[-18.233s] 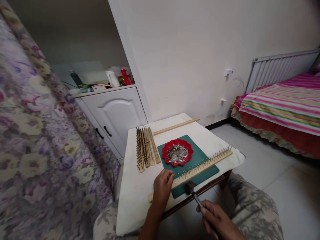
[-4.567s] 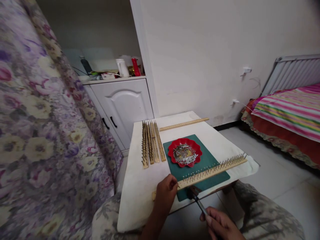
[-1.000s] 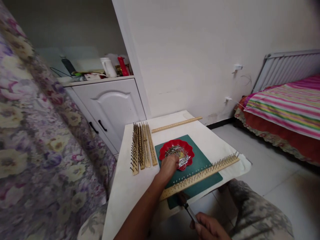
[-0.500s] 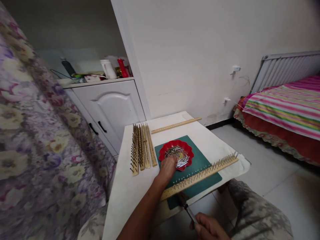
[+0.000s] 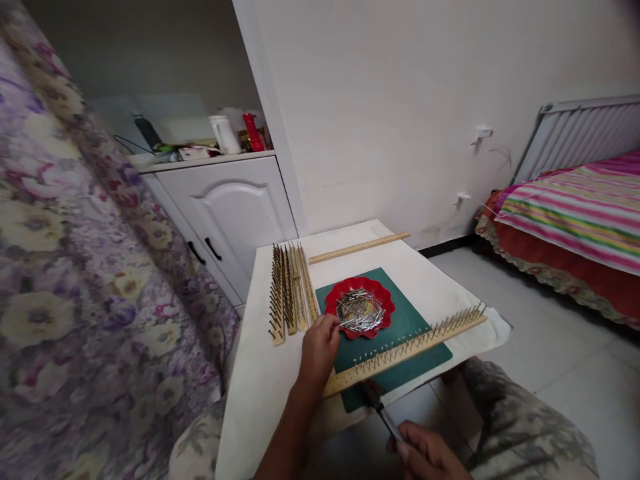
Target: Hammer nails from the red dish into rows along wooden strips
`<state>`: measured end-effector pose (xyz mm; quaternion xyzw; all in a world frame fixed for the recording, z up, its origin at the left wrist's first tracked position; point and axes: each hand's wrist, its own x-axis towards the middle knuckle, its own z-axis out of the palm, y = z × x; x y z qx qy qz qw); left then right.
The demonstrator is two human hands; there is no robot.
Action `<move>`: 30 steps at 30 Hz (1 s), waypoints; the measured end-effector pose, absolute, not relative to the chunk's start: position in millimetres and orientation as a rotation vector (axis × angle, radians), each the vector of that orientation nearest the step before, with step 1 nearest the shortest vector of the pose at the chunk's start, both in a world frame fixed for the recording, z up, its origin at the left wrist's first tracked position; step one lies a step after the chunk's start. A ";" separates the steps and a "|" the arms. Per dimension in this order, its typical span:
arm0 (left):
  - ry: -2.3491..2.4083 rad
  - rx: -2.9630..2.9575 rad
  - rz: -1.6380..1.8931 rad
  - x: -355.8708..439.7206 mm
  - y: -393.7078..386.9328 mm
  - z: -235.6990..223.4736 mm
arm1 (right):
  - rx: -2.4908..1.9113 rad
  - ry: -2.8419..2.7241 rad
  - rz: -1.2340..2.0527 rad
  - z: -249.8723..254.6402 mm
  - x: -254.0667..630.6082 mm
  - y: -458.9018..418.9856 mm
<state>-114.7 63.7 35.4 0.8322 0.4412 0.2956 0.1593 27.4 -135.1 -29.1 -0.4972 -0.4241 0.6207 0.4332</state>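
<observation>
The left hand (image 5: pixel 319 348) has its fingers together beside the bowl (image 5: pixel 387 297); I cannot tell if they hold a nail. The right hand (image 5: pixel 425 451) grips the hammer (image 5: pixel 389 423). Ahead of it, the strip (image 5: pixel 417 346) is mostly nailed; nail-free holes (image 5: pixel 343 381) lie nearest the left hand.

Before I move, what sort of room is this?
Probably a bedroom at home: there's a bed with a striped cover, a floral curtain and a white cabinet.

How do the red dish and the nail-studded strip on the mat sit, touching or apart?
Apart. The head view shows a band of green mat between the red dish and the nail-studded strip.
</observation>
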 end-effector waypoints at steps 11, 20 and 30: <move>1.364 2.331 0.571 -151.9 -0.9 34.7 | -1.320 -0.992 1.546 -29.0 24.3 -139.7; 1.355 2.410 0.476 -150.2 -5.9 27.3 | -1.291 -1.018 1.547 -28.0 24.5 -140.5; 1.396 2.470 0.288 -142.2 -6.3 35.2 | -1.301 -0.912 1.564 -33.0 21.2 -140.7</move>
